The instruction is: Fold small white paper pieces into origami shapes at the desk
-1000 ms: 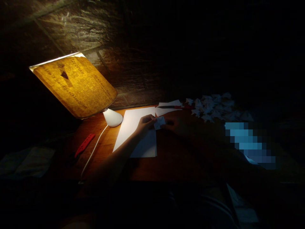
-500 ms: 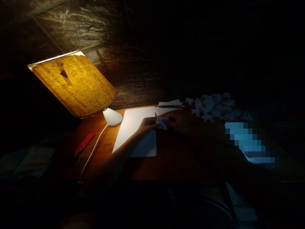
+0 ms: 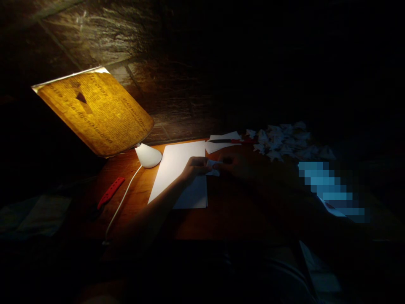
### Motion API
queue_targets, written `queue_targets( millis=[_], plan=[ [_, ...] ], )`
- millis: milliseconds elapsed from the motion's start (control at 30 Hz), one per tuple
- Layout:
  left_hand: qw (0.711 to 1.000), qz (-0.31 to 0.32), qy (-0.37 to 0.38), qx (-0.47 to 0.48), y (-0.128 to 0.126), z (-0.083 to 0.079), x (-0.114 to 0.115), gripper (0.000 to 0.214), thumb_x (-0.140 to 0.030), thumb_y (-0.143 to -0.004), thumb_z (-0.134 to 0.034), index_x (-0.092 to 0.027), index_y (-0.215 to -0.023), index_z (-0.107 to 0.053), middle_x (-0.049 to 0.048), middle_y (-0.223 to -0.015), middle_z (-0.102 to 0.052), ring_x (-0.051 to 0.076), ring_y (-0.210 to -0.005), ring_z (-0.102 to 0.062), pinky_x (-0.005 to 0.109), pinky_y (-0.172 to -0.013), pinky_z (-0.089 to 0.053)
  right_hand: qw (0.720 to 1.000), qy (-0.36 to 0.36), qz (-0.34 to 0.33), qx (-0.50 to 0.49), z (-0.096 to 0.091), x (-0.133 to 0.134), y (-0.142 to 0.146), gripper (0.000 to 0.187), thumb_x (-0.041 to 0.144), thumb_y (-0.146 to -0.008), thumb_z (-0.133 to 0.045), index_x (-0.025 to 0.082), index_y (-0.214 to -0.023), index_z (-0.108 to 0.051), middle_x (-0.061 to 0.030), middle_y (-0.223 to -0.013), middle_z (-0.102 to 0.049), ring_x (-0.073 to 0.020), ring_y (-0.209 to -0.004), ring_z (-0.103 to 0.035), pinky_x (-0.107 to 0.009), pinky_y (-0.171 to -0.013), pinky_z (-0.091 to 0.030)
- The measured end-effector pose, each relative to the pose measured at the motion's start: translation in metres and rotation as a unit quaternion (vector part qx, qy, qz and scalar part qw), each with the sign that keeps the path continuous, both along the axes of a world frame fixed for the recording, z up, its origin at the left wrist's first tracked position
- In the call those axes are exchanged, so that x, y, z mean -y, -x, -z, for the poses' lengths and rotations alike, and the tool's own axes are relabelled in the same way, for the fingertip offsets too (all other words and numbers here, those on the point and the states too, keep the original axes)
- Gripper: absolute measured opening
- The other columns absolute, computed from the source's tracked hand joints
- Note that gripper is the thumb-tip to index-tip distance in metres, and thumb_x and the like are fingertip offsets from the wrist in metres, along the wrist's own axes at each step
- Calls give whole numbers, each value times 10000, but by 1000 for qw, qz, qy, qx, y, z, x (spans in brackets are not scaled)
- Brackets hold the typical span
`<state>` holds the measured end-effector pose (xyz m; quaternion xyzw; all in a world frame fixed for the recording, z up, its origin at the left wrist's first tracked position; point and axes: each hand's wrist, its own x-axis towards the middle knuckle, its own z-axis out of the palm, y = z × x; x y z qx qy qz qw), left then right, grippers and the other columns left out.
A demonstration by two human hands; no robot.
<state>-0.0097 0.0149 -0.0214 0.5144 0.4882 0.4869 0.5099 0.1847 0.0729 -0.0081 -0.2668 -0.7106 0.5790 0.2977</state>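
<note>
A small piece of folded white paper (image 3: 213,168) is held between both hands, above the right edge of some white sheets (image 3: 182,162) on the wooden table. My left hand (image 3: 196,165) pinches its left side with closed fingers. On its right side, my right hand (image 3: 232,164) is closed on the same paper, mostly in shadow. The paper's exact folds are too dim to make out. Farther right, a heap of small folded paper pieces (image 3: 281,139) lies on the table.
A lit lamp with a printed yellow shade (image 3: 98,112) and white base (image 3: 148,155) stands at left, its cord (image 3: 123,202) crossing the table. A red power strip (image 3: 110,192) lies beside it. Behind my hands are paper pieces (image 3: 217,147) and a red-and-black tool (image 3: 234,141). A pixelated glowing screen (image 3: 329,185) is at right.
The folded paper has turned between my fingers and shows less of its pointed shape. Both hands stay closed on it in nearly the same place. The view has shifted slightly.
</note>
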Motion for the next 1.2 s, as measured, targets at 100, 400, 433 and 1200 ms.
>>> queue_targets(
  millis=[100,400,433,1200],
  plan=[
    [999,-30,-26,15,-2,1,0,458,-431,-620,-894,-152,-597,-530,-36,-579,-533,73,-530,-474,202,-517,-342,999,14,34,-13,0,1,1,444,587,-717,-752,204,-656,-537,32,-637,-502,-130,-615,-449,-280,-587,-358],
    [994,-53,-86,34,-4,3,-2,556,-441,-613,-936,-193,-952,-571,-8,-749,-679,120,-642,-630,225,-601,-480,995,22,88,-46,6,-2,7,352,531,-737,-737,213,-823,-613,-12,-787,-644,-184,-762,-594,-324,-709,-492],
    [993,-62,-91,31,-4,4,-2,537,-427,-627,-931,-198,-931,-553,-20,-730,-663,114,-626,-619,221,-586,-468,995,25,88,-50,8,-3,8,340,502,-735,-750,217,-855,-608,-12,-794,-648,-187,-764,-603,-328,-713,-499],
    [989,-100,-104,15,1,8,-6,399,-417,-619,-920,-155,-774,-662,0,-689,-654,108,-613,-584,224,-580,-435,991,-59,113,-45,11,-6,5,227,388,-758,-738,209,-896,-748,-63,-902,-742,-220,-840,-648,-351,-748,-517]
  ],
)
